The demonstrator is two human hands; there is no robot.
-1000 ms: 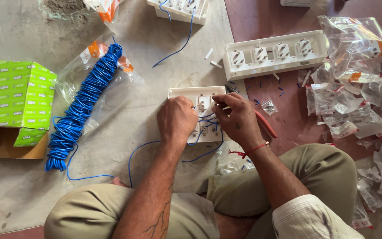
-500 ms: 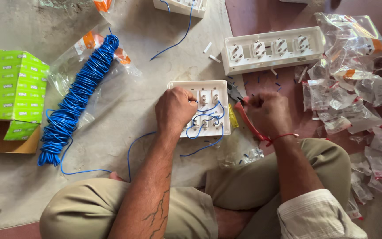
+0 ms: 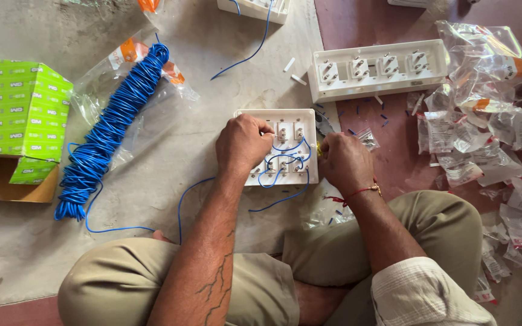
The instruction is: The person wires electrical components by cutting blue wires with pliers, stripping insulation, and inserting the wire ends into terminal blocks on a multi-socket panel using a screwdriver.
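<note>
Left hand (image 3: 243, 142): curled, fingers pressed down on the left part of the white switch plate (image 3: 278, 148), pinning it.
Right hand (image 3: 345, 162): closed in a loose fist at the plate's right edge; what it pinches cannot be told.
Switch plate: lies back-up on the floor (image 3: 212, 102) before the crossed legs, short blue wires (image 3: 282, 172) looped across its terminals.
Left of it: blue wire coil (image 3: 113, 130), green box (image 3: 16, 118).
Behind: long white plate (image 3: 379, 69).

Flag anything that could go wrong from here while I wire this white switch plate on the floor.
The left hand alone pins the switch plate; a tug from the right hand might shift it. The blue wire loops loosely across the terminals and could snag. Cut wire bits lie scattered nearby and might get under the plate.
</note>
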